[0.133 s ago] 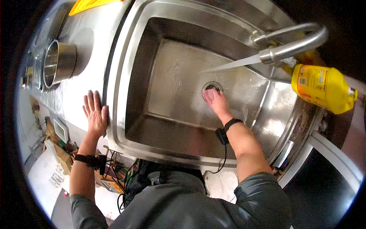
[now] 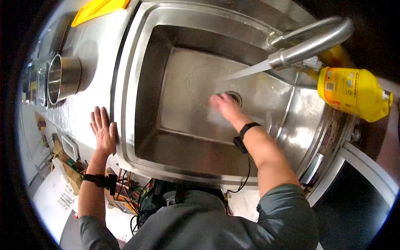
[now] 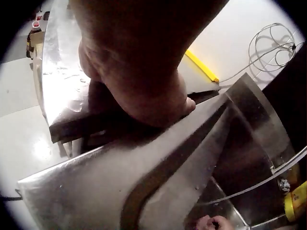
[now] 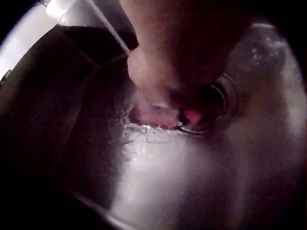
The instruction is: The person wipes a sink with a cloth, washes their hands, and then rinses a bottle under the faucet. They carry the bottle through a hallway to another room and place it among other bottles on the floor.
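Observation:
Inside the steel sink (image 2: 128, 104), the right hand (image 2: 228, 109) is low over the bottom, just left of the round drain (image 2: 235, 98). Its fingers curl round a pink, sponge-like piece (image 4: 156, 117), partly hidden under the hand (image 4: 163, 72) in the right wrist view. Water streams from the faucet (image 2: 310, 46) onto the sink floor near that hand. The left hand (image 2: 103, 132) lies flat with straight fingers on the metal counter (image 2: 98, 93), close to the sink's left rim, and holds nothing.
A yellow jug (image 2: 352, 93) stands at the sink's right. On the left counter are a steel pot (image 2: 64, 79) and, farther back, a yellow tray-like object (image 2: 100, 10). Cables hang below the sink's front edge.
The right hand has moved left from over the drain, which now shows more. The left hand stays on the counter; the whole head view has shifted slightly.

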`<state>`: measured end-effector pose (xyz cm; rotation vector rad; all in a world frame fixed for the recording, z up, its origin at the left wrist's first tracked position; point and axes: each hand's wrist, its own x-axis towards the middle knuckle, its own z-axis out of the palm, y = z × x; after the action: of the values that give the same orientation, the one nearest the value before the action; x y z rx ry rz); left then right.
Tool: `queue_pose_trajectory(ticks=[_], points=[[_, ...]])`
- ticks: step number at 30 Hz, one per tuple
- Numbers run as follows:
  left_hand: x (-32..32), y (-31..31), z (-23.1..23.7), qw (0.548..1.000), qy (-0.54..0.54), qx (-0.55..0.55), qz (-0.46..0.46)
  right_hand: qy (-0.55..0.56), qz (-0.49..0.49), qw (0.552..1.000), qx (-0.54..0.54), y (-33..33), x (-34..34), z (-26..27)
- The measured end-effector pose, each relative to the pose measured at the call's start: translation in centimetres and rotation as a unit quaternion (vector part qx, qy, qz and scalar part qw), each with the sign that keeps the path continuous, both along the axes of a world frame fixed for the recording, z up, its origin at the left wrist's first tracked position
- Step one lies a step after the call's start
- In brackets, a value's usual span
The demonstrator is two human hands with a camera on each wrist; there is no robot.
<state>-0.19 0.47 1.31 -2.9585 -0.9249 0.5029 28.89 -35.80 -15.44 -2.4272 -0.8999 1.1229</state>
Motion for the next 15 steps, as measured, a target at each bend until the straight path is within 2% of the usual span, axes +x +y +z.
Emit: queue_pose_trajectory(ticks=[1,2,3,4,5,7,9,12,13,14,15], points=[[0.3,-0.1,-0.4,1.000,0.001,0.004,0.000,0.002,0.021,0.997,0.070,0.8,0.3,-0.4],[0.8,-0.7,-0.8,1.000,0.004,-0.010,0.009,-0.005,0.018,0.998,0.066,1.3,0.2,-1.5],[0.2,-0.1,-0.6,1.000,0.002,-0.020,0.014,-0.134,0.045,0.981,0.135,2.7,-0.6,-3.5],[0.2,0.0,-0.8,1.000,-0.005,-0.015,0.005,-0.270,0.070,0.941,0.192,3.4,-0.1,-4.8],[0.2,-0.1,-1.2,1.000,-0.012,-0.015,-0.003,-0.277,0.063,0.941,0.185,3.7,1.3,-5.1],[0.3,-0.1,-1.2,1.000,0.000,-0.002,-0.021,-0.284,-0.106,0.941,0.150,4.6,4.0,-5.5],[-0.3,0.7,-1.9,0.999,0.001,0.010,-0.048,-0.359,-0.091,0.919,0.134,1.9,7.5,-6.4],[0.4,-0.1,-1.5,1.000,-0.004,-0.012,-0.015,-0.407,-0.096,0.902,0.106,-3.9,11.9,-6.4],[0.3,0.0,-1.6,1.000,-0.009,-0.015,-0.014,-0.227,-0.241,0.924,0.190,-5.8,13.0,-5.7],[0.0,0.5,-2.0,1.000,-0.011,-0.014,-0.015,-0.032,-0.370,0.890,0.264,-7.5,14.1,-4.6],[-0.7,1.2,-2.4,0.999,0.008,0.000,-0.039,0.064,-0.446,0.853,0.262,-9.4,15.4,-3.9]])
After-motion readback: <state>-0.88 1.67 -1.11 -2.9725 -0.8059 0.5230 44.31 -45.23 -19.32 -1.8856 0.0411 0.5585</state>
